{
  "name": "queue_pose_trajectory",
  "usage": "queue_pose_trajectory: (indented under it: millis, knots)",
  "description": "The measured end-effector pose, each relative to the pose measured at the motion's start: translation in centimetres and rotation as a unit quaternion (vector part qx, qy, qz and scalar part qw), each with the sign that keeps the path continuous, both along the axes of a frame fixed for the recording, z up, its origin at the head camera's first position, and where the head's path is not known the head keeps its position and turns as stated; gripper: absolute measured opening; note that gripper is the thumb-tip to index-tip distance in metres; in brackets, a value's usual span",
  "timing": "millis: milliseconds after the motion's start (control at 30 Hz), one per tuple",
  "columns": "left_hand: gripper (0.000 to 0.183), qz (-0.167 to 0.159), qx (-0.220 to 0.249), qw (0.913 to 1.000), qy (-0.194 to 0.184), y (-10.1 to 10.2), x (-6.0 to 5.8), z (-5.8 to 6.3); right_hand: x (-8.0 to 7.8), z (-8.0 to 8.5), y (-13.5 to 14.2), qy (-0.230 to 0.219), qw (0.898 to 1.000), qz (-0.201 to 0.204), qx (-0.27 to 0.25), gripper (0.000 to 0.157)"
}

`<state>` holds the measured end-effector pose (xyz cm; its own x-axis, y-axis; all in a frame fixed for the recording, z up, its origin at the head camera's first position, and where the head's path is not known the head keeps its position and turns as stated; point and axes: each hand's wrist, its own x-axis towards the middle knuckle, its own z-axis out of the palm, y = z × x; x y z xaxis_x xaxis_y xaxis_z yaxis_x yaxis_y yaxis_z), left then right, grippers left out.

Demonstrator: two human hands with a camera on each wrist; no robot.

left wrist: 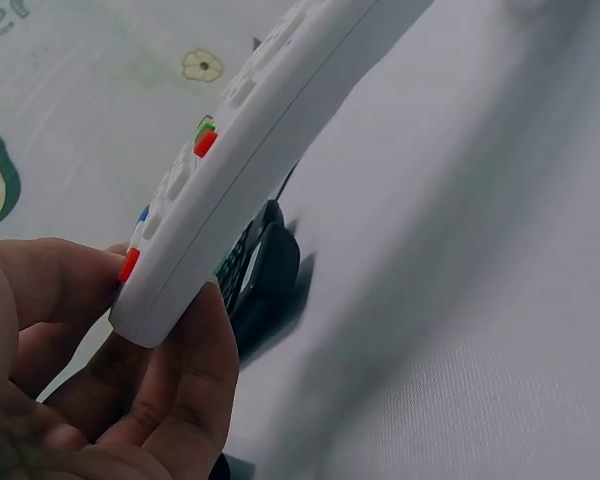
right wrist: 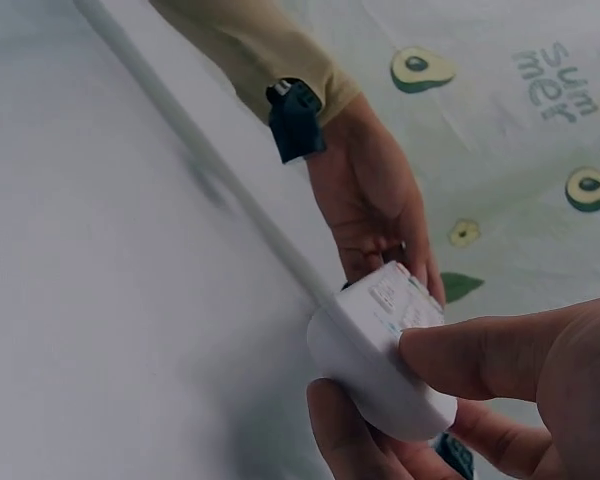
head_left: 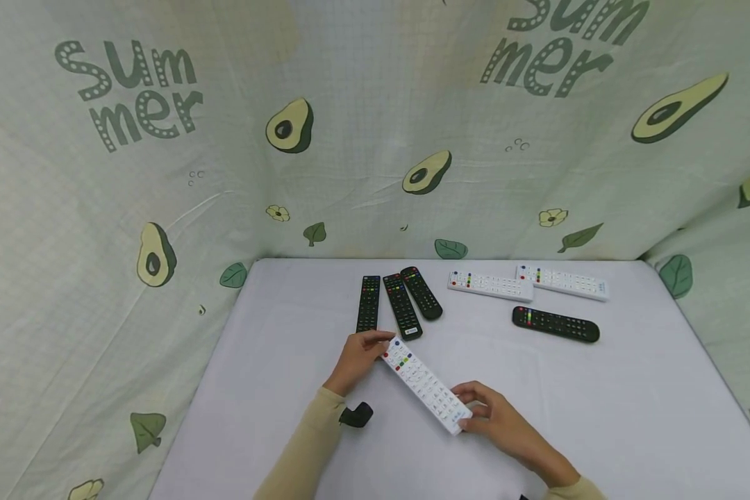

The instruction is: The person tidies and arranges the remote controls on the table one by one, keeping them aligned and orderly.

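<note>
A white remote control (head_left: 426,384) is held between both hands above the table, its buttons facing up and its length slanting from upper left to lower right in the head view. My left hand (head_left: 360,357) pinches its far end, thumb on the button side and fingers beneath, as the left wrist view shows of the remote (left wrist: 220,190). At the near end my right hand (head_left: 496,420) grips it, thumb on top and fingertips below. The right wrist view shows that rounded end of the remote (right wrist: 380,350) close up.
Behind the left hand lie three black remotes, one upright (head_left: 368,303), one tilted (head_left: 403,305) and one slanted (head_left: 421,293). At the back right are two white remotes (head_left: 490,285) (head_left: 562,282) with overlapping ends. In front of them lies another black remote (head_left: 555,324). A printed curtain (head_left: 362,208) hangs behind the table.
</note>
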<state>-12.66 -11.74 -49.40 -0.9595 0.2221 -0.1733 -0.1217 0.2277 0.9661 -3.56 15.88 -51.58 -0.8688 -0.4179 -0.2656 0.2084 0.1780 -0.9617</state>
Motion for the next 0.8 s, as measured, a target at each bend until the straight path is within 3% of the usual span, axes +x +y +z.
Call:
queue_pose_trajectory:
  millis: [200, 400, 633, 800]
  knots:
    - [0.022, -0.024, -0.043, 0.9987, 0.013, -1.2, -0.1, -0.2, 0.5, -0.4, -1.4, -0.009, 0.999, 0.037, -0.019, 0.054]
    - [0.022, -0.059, -0.047, 0.9971, 0.007, -2.5, -0.3, -0.3, 0.9, -0.8, -3.0, -0.018, 0.997, 0.057, -0.041, 0.055]
    - [0.021, -0.082, -0.074, 0.9938, 0.011, -4.4, -1.5, -2.8, 1.1, -1.4, -5.5, -0.024, 0.996, 0.07, -0.046, 0.054]
    - [0.019, -0.097, -0.103, 0.9894, 0.03, -5.3, -1.7, -2.9, 1.4, -1.8, -7.4, -0.026, 0.996, 0.073, -0.045, 0.053]
